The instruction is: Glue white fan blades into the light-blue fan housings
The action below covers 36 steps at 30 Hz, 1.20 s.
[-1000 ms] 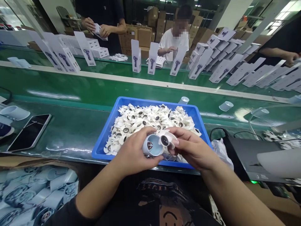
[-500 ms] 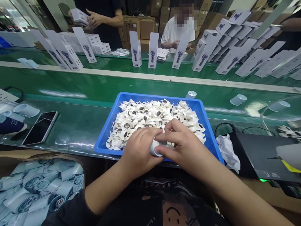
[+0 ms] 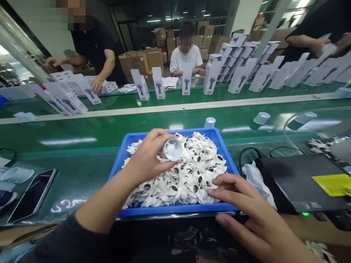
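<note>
My left hand grips a pale blue fan housing by its sides, above the tray. A white fan blade piece shows inside its round opening, which faces me. My right hand is apart from it at the tray's lower right corner, fingers spread, holding nothing. Under both hands lies the blue tray, heaped with white fan blades that have dark round hubs.
On the green conveyor stand pale blue housings and upright white boxes. A phone lies at left. To the right are a black device and a crumpled white bag. Co-workers stand and sit across the line.
My right hand has let go of the housing and moved right and down, opening. My left hand has carried the housing up and forward. The view has shifted.
</note>
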### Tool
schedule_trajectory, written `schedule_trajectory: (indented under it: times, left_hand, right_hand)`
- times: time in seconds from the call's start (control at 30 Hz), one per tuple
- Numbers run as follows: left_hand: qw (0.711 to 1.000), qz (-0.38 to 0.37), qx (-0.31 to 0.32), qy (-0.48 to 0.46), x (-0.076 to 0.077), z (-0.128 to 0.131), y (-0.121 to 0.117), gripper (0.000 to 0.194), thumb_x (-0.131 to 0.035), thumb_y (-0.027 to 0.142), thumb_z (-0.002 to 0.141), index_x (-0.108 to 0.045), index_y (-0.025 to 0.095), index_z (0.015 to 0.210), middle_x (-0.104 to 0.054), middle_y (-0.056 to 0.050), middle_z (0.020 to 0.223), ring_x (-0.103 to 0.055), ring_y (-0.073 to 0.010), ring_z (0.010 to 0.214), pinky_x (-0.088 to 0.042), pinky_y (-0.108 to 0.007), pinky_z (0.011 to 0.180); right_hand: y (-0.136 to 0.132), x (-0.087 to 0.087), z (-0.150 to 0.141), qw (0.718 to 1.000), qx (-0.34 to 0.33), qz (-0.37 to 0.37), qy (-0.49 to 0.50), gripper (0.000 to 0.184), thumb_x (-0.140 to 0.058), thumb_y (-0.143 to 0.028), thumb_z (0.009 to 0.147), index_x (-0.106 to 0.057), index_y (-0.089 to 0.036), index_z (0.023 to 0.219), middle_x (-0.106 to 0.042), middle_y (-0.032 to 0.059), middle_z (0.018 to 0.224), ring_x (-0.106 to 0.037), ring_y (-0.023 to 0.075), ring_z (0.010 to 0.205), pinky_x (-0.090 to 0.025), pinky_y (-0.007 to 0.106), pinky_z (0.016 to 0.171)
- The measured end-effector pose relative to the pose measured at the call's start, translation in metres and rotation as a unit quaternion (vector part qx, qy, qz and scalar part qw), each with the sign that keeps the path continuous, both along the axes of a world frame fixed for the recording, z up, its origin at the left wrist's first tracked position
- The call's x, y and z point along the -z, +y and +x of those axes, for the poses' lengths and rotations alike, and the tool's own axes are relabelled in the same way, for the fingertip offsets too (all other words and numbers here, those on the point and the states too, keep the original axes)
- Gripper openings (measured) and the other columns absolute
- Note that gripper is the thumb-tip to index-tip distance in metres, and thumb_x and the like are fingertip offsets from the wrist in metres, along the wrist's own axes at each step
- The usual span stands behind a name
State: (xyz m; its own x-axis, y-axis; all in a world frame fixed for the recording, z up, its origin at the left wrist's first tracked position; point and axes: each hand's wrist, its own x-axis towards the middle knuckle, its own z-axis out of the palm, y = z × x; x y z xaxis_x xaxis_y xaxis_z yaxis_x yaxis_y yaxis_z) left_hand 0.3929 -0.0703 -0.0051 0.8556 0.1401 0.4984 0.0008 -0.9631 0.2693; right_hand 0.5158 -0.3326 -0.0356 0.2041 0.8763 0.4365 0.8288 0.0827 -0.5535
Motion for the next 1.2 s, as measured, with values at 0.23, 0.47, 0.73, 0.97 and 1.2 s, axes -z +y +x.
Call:
schedule_trajectory:
  times: [0.23, 0.47, 0.73, 0.97, 1.2]
  left_hand:
    - [0.993, -0.048, 0.103, -0.025, 0.002, 0.002, -0.052, 0.045, -0.065, 0.023, 0.077, -0.048, 0.020, 0.119, -0.066, -0.007, 0.109, -0.063, -0.0219, 0.105, -0.051, -0.038, 0.096]
    - [0.997, -0.039, 0.043, -0.040, 0.010, -0.003, -0.055, 0.044, -0.064, 0.025, 0.071, -0.050, 0.020, 0.112, -0.067, -0.008, 0.105, -0.064, -0.0237, 0.100, -0.051, -0.041, 0.091]
    - [0.998, -0.023, 0.052, -0.009, 0.010, -0.001, -0.054, 0.043, -0.065, 0.024, 0.071, -0.051, 0.019, 0.111, -0.067, -0.008, 0.105, -0.063, -0.0246, 0.102, -0.049, -0.043, 0.092]
    - [0.985, -0.009, -0.124, 0.116, -0.016, 0.043, 0.019, 0.052, -0.083, 0.044, 0.067, -0.067, 0.024, 0.112, -0.051, -0.008, 0.135, -0.040, -0.0363, 0.132, -0.033, -0.059, 0.110]
    - [0.935, -0.056, -0.237, 0.258, 0.013, 0.161, 0.092, 0.036, -0.068, 0.032, 0.088, -0.062, 0.016, 0.120, -0.061, -0.009, 0.125, -0.060, -0.0254, 0.112, -0.049, -0.043, 0.098]
  right_hand:
    - [0.040, -0.016, -0.010, 0.983, 0.044, 0.091, -0.150, 0.038, -0.047, -0.046, 0.100, -0.053, -0.020, 0.128, -0.044, 0.0110, 0.121, -0.047, 0.0287, 0.106, -0.040, 0.047, 0.088]
    - [0.042, -0.013, -0.005, 0.981, 0.022, 0.122, -0.146, 0.050, -0.036, -0.058, 0.101, -0.056, -0.017, 0.121, -0.045, 0.0140, 0.125, -0.044, 0.0334, 0.111, -0.030, 0.052, 0.094]
    - [0.035, -0.008, 0.001, 0.987, 0.017, 0.113, -0.111, 0.043, -0.039, -0.054, 0.100, -0.058, -0.019, 0.118, -0.042, 0.0117, 0.138, -0.038, 0.0357, 0.124, -0.026, 0.054, 0.101]
    - [-0.001, 0.004, 0.024, 0.981, 0.041, 0.174, -0.073, 0.019, -0.049, -0.020, 0.093, -0.061, -0.018, 0.107, -0.045, 0.0114, 0.130, -0.045, 0.0270, 0.116, -0.033, 0.044, 0.099]
    - [-0.012, 0.015, 0.010, 0.984, 0.035, 0.166, -0.053, 0.021, -0.053, -0.022, 0.093, -0.061, -0.020, 0.111, -0.043, 0.0110, 0.135, -0.045, 0.0245, 0.125, -0.041, 0.038, 0.104]
